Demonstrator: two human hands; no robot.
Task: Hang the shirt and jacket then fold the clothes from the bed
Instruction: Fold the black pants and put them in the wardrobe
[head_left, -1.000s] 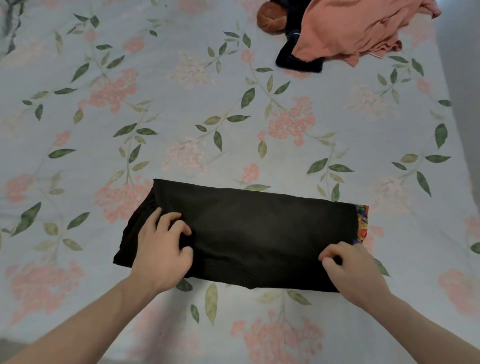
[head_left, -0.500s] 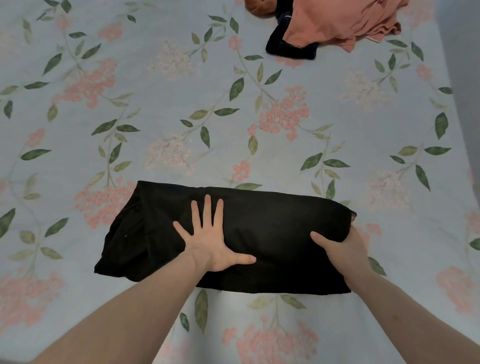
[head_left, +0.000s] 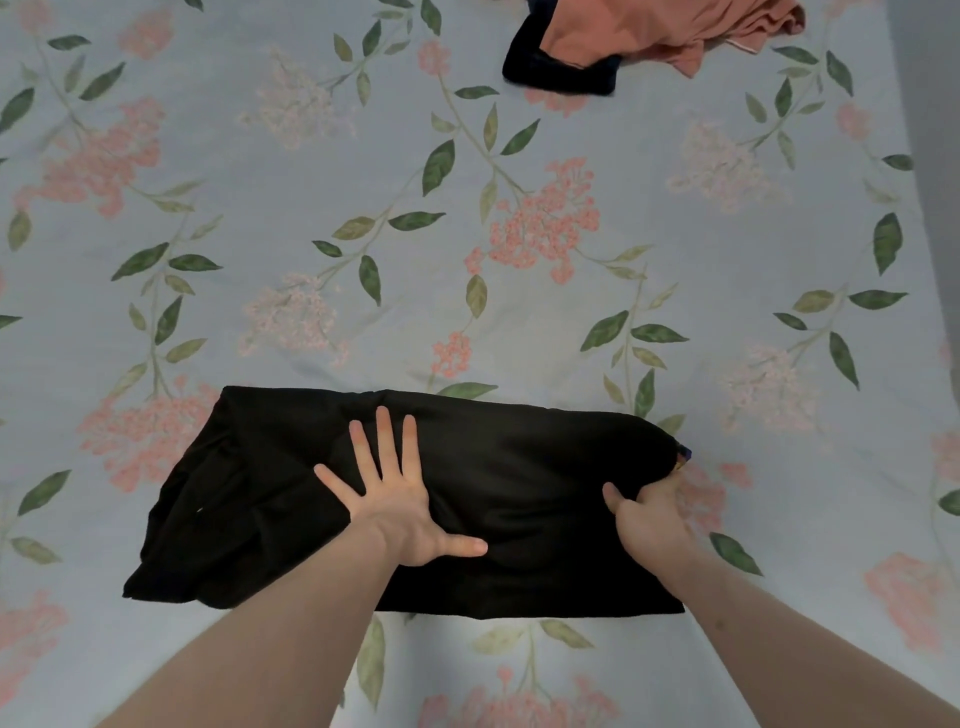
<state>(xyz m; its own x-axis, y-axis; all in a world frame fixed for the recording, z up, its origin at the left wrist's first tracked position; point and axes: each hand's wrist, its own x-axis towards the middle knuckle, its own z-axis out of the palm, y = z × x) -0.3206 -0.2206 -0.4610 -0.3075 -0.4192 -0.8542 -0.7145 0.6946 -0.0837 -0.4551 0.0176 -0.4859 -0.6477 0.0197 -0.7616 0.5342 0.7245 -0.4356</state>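
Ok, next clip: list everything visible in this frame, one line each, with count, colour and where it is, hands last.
black garment: one, black, partly folded into a long band, lying near the front of the bed, a scrap of multicoloured print showing at its right end
salmon garment: one, salmon pink, crumpled at the far edge of the bed, top right, cut off by the frame
dark garment: one, navy or black, beneath the salmon one, partly covered
bedsheet: one, pale blue with pink flowers and green leaves, under everything
left hand: one, fingers spread, pressed flat on the middle of the black garment
right hand: one, gripping the black garment's right end
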